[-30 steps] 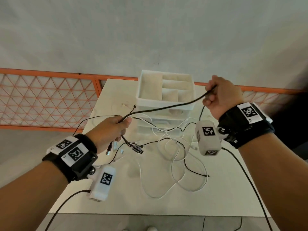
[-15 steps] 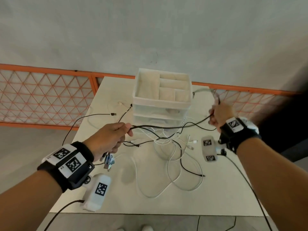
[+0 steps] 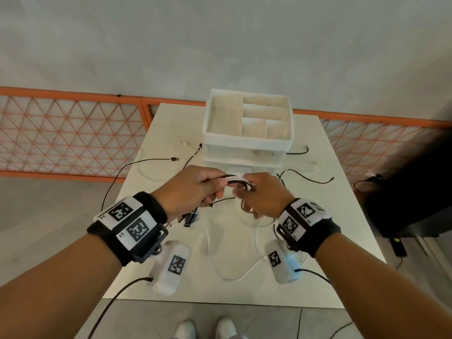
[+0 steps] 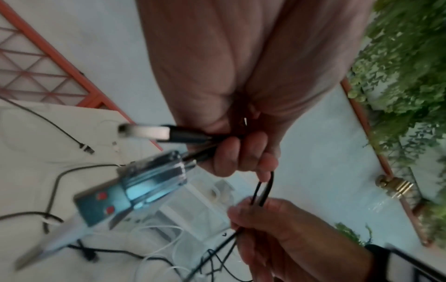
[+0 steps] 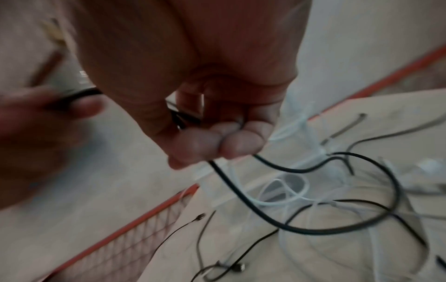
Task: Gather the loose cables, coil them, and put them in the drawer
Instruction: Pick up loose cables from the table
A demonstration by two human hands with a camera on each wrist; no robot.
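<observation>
Both hands meet above the middle of the white table. My left hand grips a bundle of black and white cables; in the left wrist view its fingers curl round black leads ending in a USB plug and a silver connector. My right hand pinches the same bundle, and its fingertips hold a black cable that trails down to the table. The white drawer unit stands just behind the hands. Whether its drawers stand open is hidden.
Loose cables lie around the unit: a black one at the left, a black one at the right, and a white loop near the front edge. An orange lattice railing runs behind the table. Dark gear sits to the right.
My right hand has swung in from the far right to meet the left hand, folding the stretched black cable into a short loop. The left hand stayed near the centre.
</observation>
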